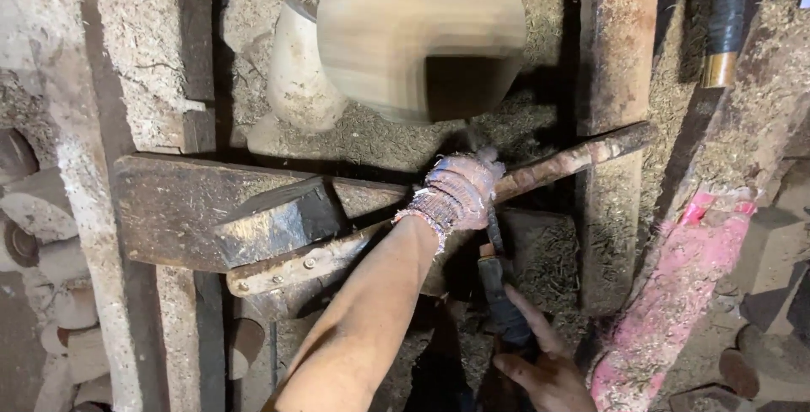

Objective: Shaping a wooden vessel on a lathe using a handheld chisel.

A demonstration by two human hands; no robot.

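Head view: sawdust (pixel 380 138) blankets the workbench (pixel 169 201) beneath a spinning wooden bowl (pixel 405 24).

Your left hand (pixel 460 191) wears a knitted work glove, pale and grubby, mottled with pinkish and bluish stains and flecked with sawdust. Its cuff is ribbed, banded in darker threads, and the edge at the wrist is frayed, with loose strands hanging off it. Above the cuff your forearm is bare, with no sleeve in view, and it carries a light dusting of wood dust. Your right hand (pixel 544 370) wears no glove at all; its fingers (pixel 530 309) are bare and smudged with grime. No watch, ring or band shows on either wrist.
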